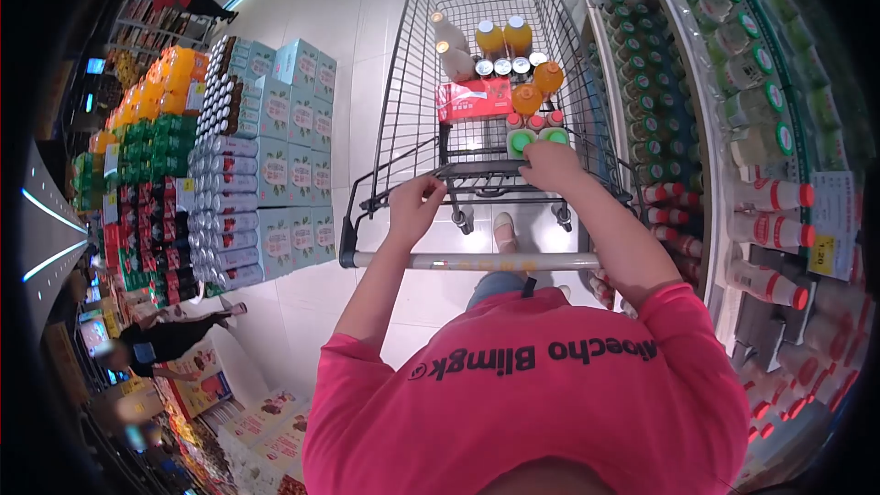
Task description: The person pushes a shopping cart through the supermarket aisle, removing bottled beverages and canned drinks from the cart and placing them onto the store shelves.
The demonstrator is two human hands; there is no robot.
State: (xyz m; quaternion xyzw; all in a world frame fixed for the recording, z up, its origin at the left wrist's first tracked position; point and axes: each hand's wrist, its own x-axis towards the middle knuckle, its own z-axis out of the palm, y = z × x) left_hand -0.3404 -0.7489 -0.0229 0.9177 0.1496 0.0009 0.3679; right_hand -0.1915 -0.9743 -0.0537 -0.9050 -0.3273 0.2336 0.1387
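Observation:
My right hand (552, 167) reaches over the near end of a wire shopping cart (396, 110). Its fingers are closed at the top of a green-capped bottle (554, 136); part of that bottle is hidden by the hand. Another green-capped bottle (522, 140) stands just to the left. My left hand (418, 204) is loosely curled beside the cart's near edge, with nothing visible in it. Inside the cart are a red pack (475, 99), orange-drink bottles (525, 98), yellow-drink bottles (489, 38), pale bottles (454, 60) and several white-topped containers (502, 66).
The cart's push bar (477, 262) crosses in front of my body. Stacked light-blue cartons (291, 156) and silver cans (225, 211) line the left. Shelves of bottles (765, 197) run close along the right. A person in dark clothing (174, 339) is at the lower left.

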